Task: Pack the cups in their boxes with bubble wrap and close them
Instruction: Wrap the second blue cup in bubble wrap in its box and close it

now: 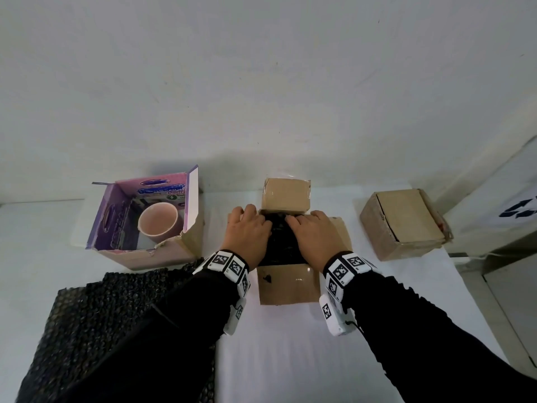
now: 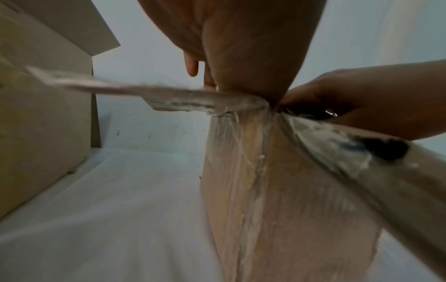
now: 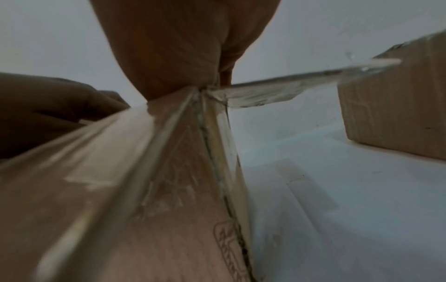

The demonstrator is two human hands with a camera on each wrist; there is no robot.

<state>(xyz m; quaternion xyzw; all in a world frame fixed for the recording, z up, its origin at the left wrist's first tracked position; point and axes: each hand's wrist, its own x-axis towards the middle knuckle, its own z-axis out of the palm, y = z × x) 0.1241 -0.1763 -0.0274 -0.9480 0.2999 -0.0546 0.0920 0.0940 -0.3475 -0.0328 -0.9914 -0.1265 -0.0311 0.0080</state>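
both hands, left hand (image 1: 247, 231) and right hand (image 1: 312, 234), lie flat with fingers spread, pressing black bubble wrap (image 1: 280, 242) down into the open middle box (image 1: 287, 283). pink cup (image 1: 158, 223) sits in the purple box (image 1: 116, 222).

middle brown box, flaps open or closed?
Open. The middle box's far and near flaps lie folded outward, and both the left hand and right hand press black bubble wrap into its uncovered top.

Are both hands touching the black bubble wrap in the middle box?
Touching. The head view shows the left hand and right hand lying on the black bubble wrap.
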